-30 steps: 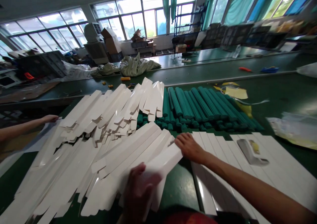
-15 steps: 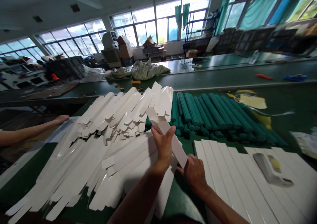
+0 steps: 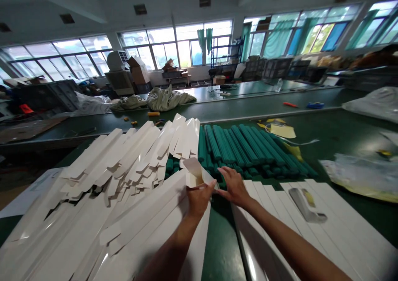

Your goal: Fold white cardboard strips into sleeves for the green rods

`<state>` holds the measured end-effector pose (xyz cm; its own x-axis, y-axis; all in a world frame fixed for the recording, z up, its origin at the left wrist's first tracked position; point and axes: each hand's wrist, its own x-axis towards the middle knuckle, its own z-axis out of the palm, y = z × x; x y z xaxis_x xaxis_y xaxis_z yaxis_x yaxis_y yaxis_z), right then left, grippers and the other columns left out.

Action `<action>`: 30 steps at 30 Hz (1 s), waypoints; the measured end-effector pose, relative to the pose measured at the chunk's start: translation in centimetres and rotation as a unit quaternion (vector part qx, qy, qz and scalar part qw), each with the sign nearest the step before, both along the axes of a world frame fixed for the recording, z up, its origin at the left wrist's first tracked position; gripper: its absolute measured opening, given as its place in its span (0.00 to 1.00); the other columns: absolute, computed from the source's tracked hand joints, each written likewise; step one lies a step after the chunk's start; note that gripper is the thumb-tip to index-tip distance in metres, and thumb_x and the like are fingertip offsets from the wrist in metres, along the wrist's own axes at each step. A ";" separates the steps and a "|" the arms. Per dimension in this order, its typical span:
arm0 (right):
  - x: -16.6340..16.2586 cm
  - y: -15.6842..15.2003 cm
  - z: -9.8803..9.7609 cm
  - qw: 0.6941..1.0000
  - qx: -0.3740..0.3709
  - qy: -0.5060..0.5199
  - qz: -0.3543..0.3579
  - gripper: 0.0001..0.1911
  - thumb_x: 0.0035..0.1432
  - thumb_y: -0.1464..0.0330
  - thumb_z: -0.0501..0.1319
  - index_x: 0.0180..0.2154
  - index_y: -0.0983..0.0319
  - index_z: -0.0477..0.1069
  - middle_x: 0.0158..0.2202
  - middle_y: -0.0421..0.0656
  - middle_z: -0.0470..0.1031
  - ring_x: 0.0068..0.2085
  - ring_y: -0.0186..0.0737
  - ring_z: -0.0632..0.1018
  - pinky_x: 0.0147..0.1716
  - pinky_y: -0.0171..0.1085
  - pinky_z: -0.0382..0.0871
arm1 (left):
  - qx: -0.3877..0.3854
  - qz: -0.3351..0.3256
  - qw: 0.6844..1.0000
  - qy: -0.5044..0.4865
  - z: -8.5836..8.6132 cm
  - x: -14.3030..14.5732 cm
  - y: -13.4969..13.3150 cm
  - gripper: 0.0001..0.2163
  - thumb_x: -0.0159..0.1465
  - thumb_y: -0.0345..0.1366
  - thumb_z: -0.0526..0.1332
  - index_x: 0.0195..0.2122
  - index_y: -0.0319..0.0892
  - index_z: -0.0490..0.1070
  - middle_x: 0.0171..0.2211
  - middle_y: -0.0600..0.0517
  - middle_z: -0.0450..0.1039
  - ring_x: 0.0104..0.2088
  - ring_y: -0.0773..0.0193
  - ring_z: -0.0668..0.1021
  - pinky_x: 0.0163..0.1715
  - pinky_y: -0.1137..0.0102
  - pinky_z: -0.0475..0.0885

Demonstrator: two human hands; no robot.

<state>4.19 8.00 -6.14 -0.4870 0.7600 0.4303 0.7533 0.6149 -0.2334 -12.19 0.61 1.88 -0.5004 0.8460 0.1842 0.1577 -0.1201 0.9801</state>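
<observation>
My left hand (image 3: 199,200) is closed around a narrow white carton (image 3: 193,167), whose near end gapes with a flap raised and the tan inside showing. Just right of the carton is my right hand (image 3: 234,185), its fingers apart and pointing toward the green bundles; whether a fingertip touches the carton I cannot tell. Beyond both hands lies a row of dark green ribbed rods (image 3: 245,146). Left of my hands, long white cartons (image 3: 133,148) with loose end flaps are heaped up, and flat white cartons (image 3: 149,214) lie under my left forearm.
Closed-looking white cartons (image 3: 273,214) lie side by side at the right, with a tape dispenser (image 3: 307,206) on top. A clear plastic bag (image 3: 367,173) is farther right. Behind runs another green bench (image 3: 236,107) bearing a crumpled sack (image 3: 168,98) and a red tool (image 3: 290,104).
The view has swung right, and another person's arm at the left has gone out of sight. My right hand has let go of the carton's lower end, and the carton's open end now faces me.
</observation>
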 end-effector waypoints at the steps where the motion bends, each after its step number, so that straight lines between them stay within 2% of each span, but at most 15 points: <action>1: 0.0 1.4 1.2 0.998 -0.044 -0.040 0.031 0.40 0.50 0.52 0.67 0.61 0.61 0.64 0.59 0.57 0.64 0.57 0.60 0.66 0.50 0.54 0.64 | 0.002 0.000 1.000 0.001 0.0 -0.3 -0.1 0.16 0.52 0.47 0.70 0.18 0.44 0.69 0.20 0.52 0.74 0.25 0.57 0.80 0.34 0.61 0.78; 2: 0.0 2.6 2.2 0.992 -0.085 -0.071 0.054 0.40 0.46 0.51 0.69 0.59 0.57 0.66 0.58 0.53 0.66 0.56 0.59 0.67 0.51 0.54 0.64 | 0.002 0.005 1.000 -0.001 0.1 -0.6 -0.2 0.14 0.53 0.47 0.70 0.20 0.44 0.70 0.21 0.51 0.76 0.26 0.56 0.80 0.33 0.61 0.78; 4: 0.2 4.7 3.5 0.986 -0.133 -0.087 0.044 0.39 0.44 0.51 0.70 0.57 0.53 0.69 0.55 0.49 0.68 0.52 0.53 0.71 0.50 0.49 0.65 | -0.006 0.019 1.000 -0.015 0.1 -1.0 -0.3 0.12 0.53 0.45 0.70 0.26 0.43 0.72 0.27 0.49 0.79 0.29 0.54 0.81 0.32 0.62 0.78; 7: 0.6 7.2 3.9 0.989 -0.120 -0.049 -0.073 0.37 0.56 0.54 0.64 0.64 0.60 0.61 0.53 0.54 0.65 0.47 0.48 0.73 0.46 0.45 0.67 | -0.035 0.027 0.998 -0.036 -0.7 -0.5 -0.6 0.17 0.48 0.43 0.72 0.34 0.40 0.72 0.33 0.45 0.80 0.33 0.51 0.82 0.34 0.62 0.79; 9: 0.6 8.5 3.7 0.987 -0.106 -0.049 -0.110 0.37 0.60 0.57 0.61 0.66 0.63 0.56 0.53 0.56 0.63 0.45 0.47 0.74 0.45 0.44 0.67 | -0.057 0.022 0.997 -0.039 -1.4 0.5 -1.0 0.20 0.43 0.41 0.74 0.34 0.39 0.71 0.31 0.43 0.79 0.32 0.49 0.82 0.33 0.60 0.80; 13: 0.5 10.3 3.5 0.988 -0.113 -0.083 -0.068 0.34 0.56 0.63 0.67 0.63 0.58 0.63 0.47 0.49 0.65 0.39 0.39 0.75 0.42 0.36 0.66 | -0.080 -0.006 0.997 -0.004 -1.5 2.2 -1.1 0.22 0.41 0.36 0.74 0.37 0.41 0.71 0.35 0.42 0.79 0.36 0.50 0.83 0.35 0.61 0.80; 17: 0.4 10.7 3.9 0.989 -0.110 -0.088 -0.053 0.28 0.58 0.64 0.65 0.59 0.59 0.67 0.43 0.46 0.67 0.34 0.34 0.74 0.38 0.32 0.65 | -0.077 -0.023 0.995 0.056 -0.3 1.8 -0.2 0.26 0.44 0.35 0.73 0.45 0.42 0.70 0.40 0.43 0.79 0.40 0.50 0.82 0.39 0.60 0.79; 20: 0.0 10.5 5.1 0.990 -0.096 -0.080 -0.062 0.23 0.59 0.66 0.64 0.56 0.60 0.70 0.41 0.46 0.70 0.32 0.34 0.73 0.37 0.32 0.64 | -0.086 -0.026 0.993 0.073 0.0 1.6 -0.1 0.28 0.45 0.36 0.73 0.48 0.40 0.69 0.41 0.42 0.78 0.42 0.49 0.81 0.40 0.59 0.78; 23: 0.6 10.2 9.0 0.991 -0.058 -0.052 -0.105 0.21 0.63 0.67 0.58 0.56 0.65 0.70 0.41 0.49 0.73 0.35 0.38 0.74 0.38 0.35 0.63 | -0.095 -0.030 0.990 0.096 0.0 2.1 -0.7 0.29 0.46 0.37 0.72 0.49 0.39 0.68 0.42 0.41 0.77 0.43 0.48 0.81 0.41 0.59 0.78; 26: 3.8 9.4 15.7 0.984 -0.003 0.003 -0.179 0.21 0.67 0.69 0.48 0.53 0.72 0.71 0.42 0.54 0.75 0.39 0.40 0.75 0.39 0.39 0.62 | -0.097 -0.046 0.987 0.119 0.1 2.6 -0.9 0.26 0.47 0.38 0.71 0.47 0.41 0.68 0.41 0.43 0.77 0.42 0.50 0.81 0.40 0.61 0.78; 27: 5.4 8.9 18.1 0.979 0.016 0.024 -0.203 0.21 0.67 0.69 0.46 0.51 0.72 0.72 0.40 0.53 0.76 0.38 0.39 0.75 0.38 0.39 0.62 | -0.099 -0.045 0.986 0.124 0.1 2.7 -0.9 0.24 0.48 0.38 0.71 0.45 0.41 0.68 0.40 0.44 0.77 0.42 0.51 0.81 0.39 0.61 0.78; 28: 7.2 8.3 20.3 0.969 0.030 0.054 -0.237 0.19 0.66 0.69 0.48 0.47 0.70 0.74 0.37 0.51 0.77 0.33 0.37 0.74 0.35 0.39 0.63 | -0.102 -0.040 0.986 0.129 0.1 2.8 -0.7 0.23 0.48 0.38 0.71 0.44 0.42 0.68 0.40 0.45 0.77 0.42 0.52 0.81 0.40 0.62 0.78; 30: 10.5 7.1 23.8 0.951 0.080 0.122 -0.273 0.16 0.67 0.67 0.50 0.45 0.67 0.74 0.36 0.49 0.77 0.29 0.35 0.74 0.33 0.40 0.66 | -0.102 -0.026 0.985 0.138 0.0 2.9 -0.2 0.21 0.47 0.37 0.70 0.42 0.43 0.67 0.38 0.47 0.77 0.41 0.53 0.81 0.40 0.62 0.77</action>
